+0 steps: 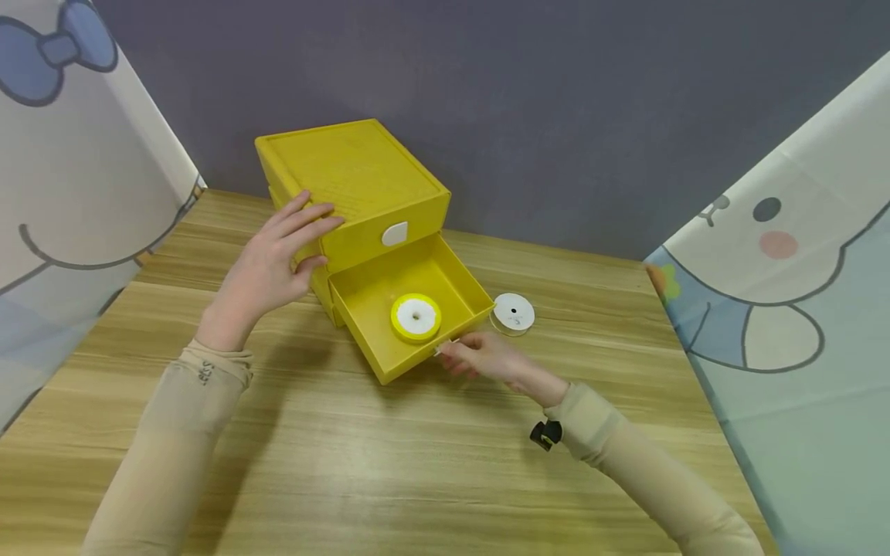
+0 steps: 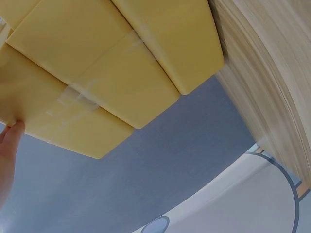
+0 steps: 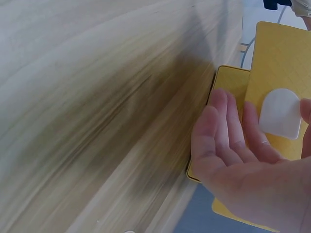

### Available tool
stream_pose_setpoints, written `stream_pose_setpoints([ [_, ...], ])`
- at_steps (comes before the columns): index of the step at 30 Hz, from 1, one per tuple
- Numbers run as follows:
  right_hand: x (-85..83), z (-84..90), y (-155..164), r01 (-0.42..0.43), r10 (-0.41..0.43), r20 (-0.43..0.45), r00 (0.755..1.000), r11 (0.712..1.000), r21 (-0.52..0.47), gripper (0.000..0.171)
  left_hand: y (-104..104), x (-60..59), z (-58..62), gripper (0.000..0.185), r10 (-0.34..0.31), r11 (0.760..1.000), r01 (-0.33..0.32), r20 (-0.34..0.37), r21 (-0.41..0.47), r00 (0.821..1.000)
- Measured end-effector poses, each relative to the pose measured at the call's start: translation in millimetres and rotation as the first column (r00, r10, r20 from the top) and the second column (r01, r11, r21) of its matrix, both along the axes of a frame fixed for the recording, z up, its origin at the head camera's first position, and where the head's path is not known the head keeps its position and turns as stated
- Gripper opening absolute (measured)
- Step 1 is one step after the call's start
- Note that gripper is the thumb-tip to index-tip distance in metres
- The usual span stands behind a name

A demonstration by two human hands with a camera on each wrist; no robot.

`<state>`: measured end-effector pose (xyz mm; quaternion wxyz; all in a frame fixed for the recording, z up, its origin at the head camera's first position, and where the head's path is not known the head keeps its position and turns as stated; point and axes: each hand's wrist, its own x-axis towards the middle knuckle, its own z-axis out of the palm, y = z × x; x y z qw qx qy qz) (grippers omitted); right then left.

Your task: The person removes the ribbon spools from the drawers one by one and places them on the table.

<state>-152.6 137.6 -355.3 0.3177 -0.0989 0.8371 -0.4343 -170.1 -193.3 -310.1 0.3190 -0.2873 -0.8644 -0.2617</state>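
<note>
The left hand (image 1: 278, 259) lies with straight fingers against the yellow drawer box (image 1: 351, 181) on the tabletop (image 1: 348, 463), apparently steadying it, while the right hand (image 1: 480, 357) pinches the white pull tab (image 3: 279, 114) of the open lower drawer (image 1: 406, 313) holding a yellow-rimmed spool (image 1: 416, 316).

Wooden table (image 1: 417, 463), grey wall (image 1: 556, 93)
</note>
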Motion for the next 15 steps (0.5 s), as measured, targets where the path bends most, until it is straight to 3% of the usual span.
stream_pose_setpoints([
  [7, -2.7, 4.7, 0, -0.049, 0.049, 0.011, 0.999, 0.998, 0.041, 0.045, -2, -0.5, -2.3, 0.056, 0.005, 1.000, -0.005, -0.002, 0.000, 1.000],
  [10, -4.3, 11.6, 4, -0.112, 0.113, -0.013, 0.994, 0.991, 0.076, 0.044, -2, -0.9, -2.7, 0.056, 0.001, 1.000, -0.001, -0.007, -0.001, 1.000],
  [15, -5.5, 38.2, 16, -0.260, 0.278, -0.112, 0.954, 0.953, 0.154, 0.033, -2, -1.5, -2.0, 0.056, -0.004, 1.000, 0.004, -0.001, -0.005, 1.000],
])
